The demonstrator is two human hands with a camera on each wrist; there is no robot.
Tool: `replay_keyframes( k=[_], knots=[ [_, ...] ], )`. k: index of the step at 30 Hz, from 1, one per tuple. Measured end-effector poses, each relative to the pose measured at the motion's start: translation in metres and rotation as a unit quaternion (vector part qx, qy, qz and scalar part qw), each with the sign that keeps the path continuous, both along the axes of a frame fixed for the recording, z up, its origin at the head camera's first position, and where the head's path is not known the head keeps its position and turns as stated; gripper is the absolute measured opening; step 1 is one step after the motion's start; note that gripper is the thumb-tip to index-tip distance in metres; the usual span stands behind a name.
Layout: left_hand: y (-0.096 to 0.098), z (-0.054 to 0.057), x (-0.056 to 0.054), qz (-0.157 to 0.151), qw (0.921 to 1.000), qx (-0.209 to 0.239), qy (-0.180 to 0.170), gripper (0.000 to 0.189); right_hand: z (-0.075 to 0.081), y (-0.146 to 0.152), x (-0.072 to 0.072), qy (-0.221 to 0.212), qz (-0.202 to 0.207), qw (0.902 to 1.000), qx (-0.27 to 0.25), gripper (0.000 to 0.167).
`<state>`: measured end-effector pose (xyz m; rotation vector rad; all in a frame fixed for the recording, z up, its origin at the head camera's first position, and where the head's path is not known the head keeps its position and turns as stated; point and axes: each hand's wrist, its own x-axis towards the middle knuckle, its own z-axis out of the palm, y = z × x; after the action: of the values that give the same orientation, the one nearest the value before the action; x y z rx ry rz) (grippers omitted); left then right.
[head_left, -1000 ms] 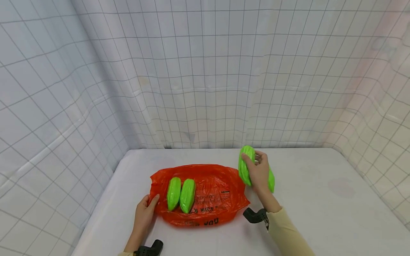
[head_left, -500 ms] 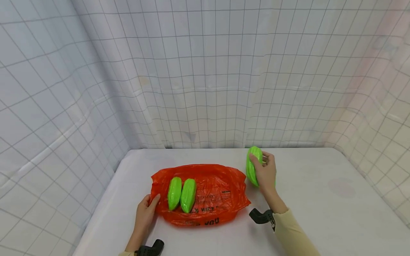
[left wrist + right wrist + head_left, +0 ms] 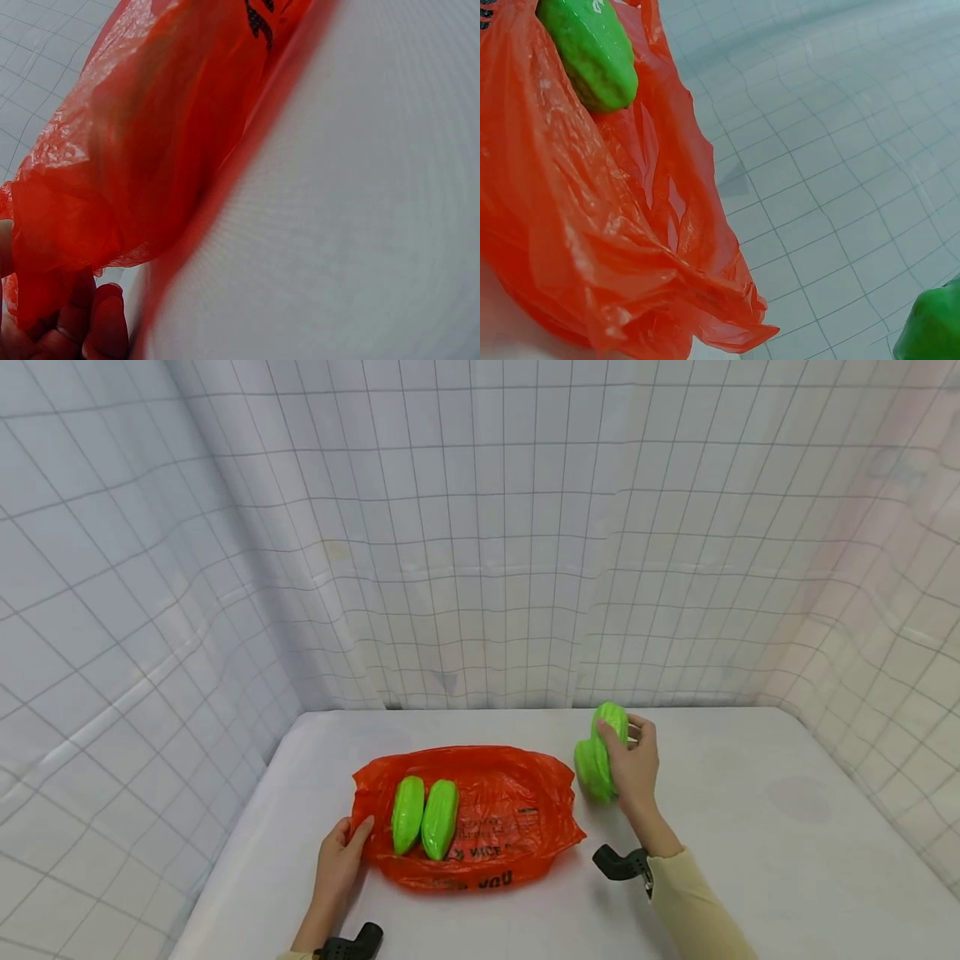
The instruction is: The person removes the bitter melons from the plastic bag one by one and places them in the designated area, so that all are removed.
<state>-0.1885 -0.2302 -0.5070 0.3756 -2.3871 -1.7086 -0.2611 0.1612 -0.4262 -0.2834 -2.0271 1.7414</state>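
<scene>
A red plastic bag (image 3: 510,810) lies spread open on the white table, with dark print along its near side. In it two long, ridged green fruits (image 3: 407,814) lie side by side, toward the left; one green fruit (image 3: 592,56) shows in the bag in the right wrist view. My left hand (image 3: 341,856) pinches the bag's left edge between thumb and fingers. To the right of the bag, my right hand (image 3: 636,768) grips another green fruit (image 3: 611,727). Just left of that fruit, partly hidden behind it, is one more green fruit (image 3: 589,768).
The white table (image 3: 735,827) extends right of the bag and in front of it. White grid-patterned curtains (image 3: 480,568) hang behind and at both sides. A black device (image 3: 622,864) is strapped to each wrist.
My right hand has moved right, away from the bag, with the green fruit in its grip. The fruit behind it now shows on its left instead of its right. My left hand stays put.
</scene>
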Motion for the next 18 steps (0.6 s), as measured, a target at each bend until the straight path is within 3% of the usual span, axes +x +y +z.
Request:
replay_keyframes(
  k=[18],
  knots=[
    [0.001,0.0,0.0,0.005,1.0,-0.003,0.008,0.038,-0.002,0.021,-0.004,-0.005,-0.033,0.9991,0.028,0.061]
  ],
)
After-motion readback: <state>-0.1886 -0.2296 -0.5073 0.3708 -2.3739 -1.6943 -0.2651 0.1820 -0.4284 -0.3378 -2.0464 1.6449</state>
